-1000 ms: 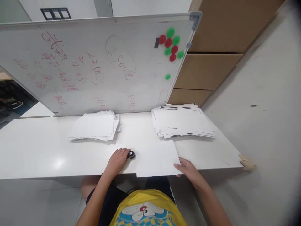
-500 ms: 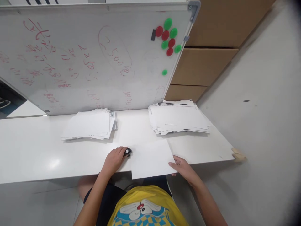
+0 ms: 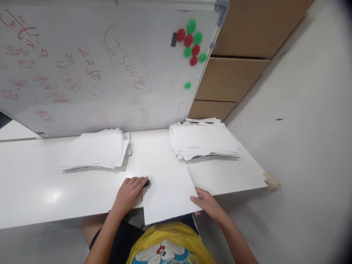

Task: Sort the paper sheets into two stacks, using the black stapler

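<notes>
Big whiteboard point(image 3: 82, 73) fills the far side, smooth and glossy, scrawled with red marker and propped along the back of the table. The white table point(image 3: 33, 183) has a slick, shiny top and a straight near edge. Far right, three flat brown cardboard boxes point(image 3: 233, 79) are stacked against the wall.

There are two paper piles. The left stack point(image 3: 93, 152) is loose and fanned. The right stack point(image 3: 202, 141) is thicker, with ragged edges showing dark print.

Between them, nearer the person, one single sheet point(image 3: 167, 192) lies plain and flat, and its near end hangs over the table edge.

The right hand point(image 3: 206, 203) comes in low from the near right, arm angled and fingers pinched onto that sheet's near right corner, so it has hold of the paper. The left hand point(image 3: 129, 190) lies palm down just left of the sheet, fingers draped over a small black round object point(image 3: 147, 182). Whether it's clasping it or only resting there, I can't tell.

Smallest of all, up on the board's right corner, are round glossy magnets: four red magnets point(image 3: 188, 40), five green magnets point(image 3: 191, 26) and one little black magnet point(image 3: 173, 39).
</notes>
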The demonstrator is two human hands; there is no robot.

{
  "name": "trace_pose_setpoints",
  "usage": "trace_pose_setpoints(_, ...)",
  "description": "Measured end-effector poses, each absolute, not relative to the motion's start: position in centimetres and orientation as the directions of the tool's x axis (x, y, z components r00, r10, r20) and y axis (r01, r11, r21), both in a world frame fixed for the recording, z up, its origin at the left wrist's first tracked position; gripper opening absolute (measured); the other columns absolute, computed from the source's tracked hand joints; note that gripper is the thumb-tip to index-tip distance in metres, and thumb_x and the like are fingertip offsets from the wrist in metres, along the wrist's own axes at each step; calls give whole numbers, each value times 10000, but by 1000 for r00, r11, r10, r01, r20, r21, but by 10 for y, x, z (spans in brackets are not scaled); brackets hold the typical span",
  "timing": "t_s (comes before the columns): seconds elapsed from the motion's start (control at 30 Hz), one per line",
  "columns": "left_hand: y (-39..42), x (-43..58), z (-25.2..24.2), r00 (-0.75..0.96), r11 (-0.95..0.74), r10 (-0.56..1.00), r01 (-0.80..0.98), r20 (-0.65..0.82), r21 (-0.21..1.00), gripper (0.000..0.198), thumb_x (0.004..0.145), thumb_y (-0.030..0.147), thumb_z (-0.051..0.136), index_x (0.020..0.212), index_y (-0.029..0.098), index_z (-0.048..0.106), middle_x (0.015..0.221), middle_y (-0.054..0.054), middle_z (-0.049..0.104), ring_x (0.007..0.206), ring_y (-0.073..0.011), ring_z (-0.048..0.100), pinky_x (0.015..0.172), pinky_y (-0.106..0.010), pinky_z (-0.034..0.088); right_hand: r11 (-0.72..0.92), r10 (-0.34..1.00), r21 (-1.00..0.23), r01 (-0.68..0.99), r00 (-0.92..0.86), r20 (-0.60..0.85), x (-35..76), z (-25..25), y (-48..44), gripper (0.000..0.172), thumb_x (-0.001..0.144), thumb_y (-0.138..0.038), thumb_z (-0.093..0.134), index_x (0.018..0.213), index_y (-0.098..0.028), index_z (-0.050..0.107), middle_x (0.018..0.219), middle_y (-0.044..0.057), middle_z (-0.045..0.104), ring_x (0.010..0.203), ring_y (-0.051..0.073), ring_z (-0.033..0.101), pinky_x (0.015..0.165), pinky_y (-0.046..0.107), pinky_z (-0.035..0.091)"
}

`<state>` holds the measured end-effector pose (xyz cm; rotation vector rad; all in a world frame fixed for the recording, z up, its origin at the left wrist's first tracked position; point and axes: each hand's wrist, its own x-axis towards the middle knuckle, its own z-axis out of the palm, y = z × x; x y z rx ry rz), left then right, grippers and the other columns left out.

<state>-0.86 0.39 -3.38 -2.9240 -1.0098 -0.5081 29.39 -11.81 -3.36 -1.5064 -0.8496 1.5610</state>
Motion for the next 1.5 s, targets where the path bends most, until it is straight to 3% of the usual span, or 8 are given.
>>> trace_pose_setpoints(0.23, 2, -9, -50, 757, -801, 564, 599, 331, -5, 545, 835, -18, 367, 1325, 190, 484, 1170, -102, 639, 1089, -238, 589, 859, -368, 434, -440, 898, -897, -28, -10, -440, 294, -33, -102, 321, 728, -464, 642, 889, -186, 650, 619, -29, 598, 446, 111, 503, 425, 252, 430)
trace_pose_setpoints(0.4, 2, -10, -49, 731, -789, 571, 615, 373, 3, 522, 878, 43, 374, 1365, 215, 453, 1158, -101, 648, 999, -225, 625, 804, -347, 457, -372, 926, -928, 28, 76, -369, 303, -26, -93, 213, 745, -434, 629, 783, -229, 672, 599, -3, 632, 464, 163, 549, 421, 282, 432)
trace_pose_setpoints(0.6, 8, -28, -39, 672, -761, 648, 589, 359, 272, 432, 936, 241, 407, 1364, 242, 462, 1214, -92, 627, 1076, -224, 596, 866, -355, 492, -241, 902, -954, 179, 404, -152, 392, -1, -59, 414, 723, -472, 618, 1004, -173, 672, 875, 106, 722, 831, 289, 655, 710, 389, 520)
trace_pose_setpoints(0.77, 16, -48, -49, 429, -593, 803, 636, 413, 494, 358, 954, 273, 352, 1229, 227, 576, 1147, -69, 657, 1067, -205, 610, 895, -358, 521, -327, 753, -792, 515, 648, 111, 449, -3, 5, 444, 794, -430, 460, 1067, -118, 620, 949, 144, 695, 863, 284, 615, 729, 385, 486)
trace_pose_setpoints(1.0, 8, -41, -55, 462, -629, 771, 656, 438, 416, 341, 938, 289, 399, 1204, 201, 594, 1120, -80, 670, 1026, -207, 628, 875, -351, 531, -362, 758, -577, 733, 591, 275, 454, -16, 46, 460, 834, -295, 438, 1213, -60, 547, 1243, 274, 548, 1181, 400, 461, 982, 556, 295)
trace_pose_setpoints(1.17, 18, -57, -49, 17, -393, 814, 751, 581, 530, 359, 952, 309, 349, 1216, 168, 547, 1155, -119, 612, 1148, -246, 546, 948, -420, 483, -287, 681, -440, 851, 504, 531, 450, -11, 38, 540, 886, -330, 406, 1338, -34, 413, 1353, 317, 425, 1254, 431, 389, 985, 600, 300)
trace_pose_setpoints(1.37, 82, -82, -31, 130, -275, 870, 928, 476, 249, 677, 889, 499, 447, 1428, 119, 291, 1480, -197, 326, 1400, -349, 227, 1111, -558, 231, -2, 748, -409, 912, 273, 605, 378, -40, -6, 341, 903, -275, 393, 1178, -157, 555, 1173, 207, 625, 1175, 326, 533, 1003, 496, 393)
trace_pose_setpoints(1.5, 101, -72, -26, 214, -266, 909, 958, 356, 104, 642, 839, 426, 520, 1333, 29, 414, 1406, -292, 395, 1329, -423, 339, 1054, -626, 251, 206, 809, -403, 892, 77, 583, 316, -72, -40, 257, 866, -219, 445, 1038, -245, 634, 1030, 111, 705, 1026, 284, 638, 914, 473, 487)
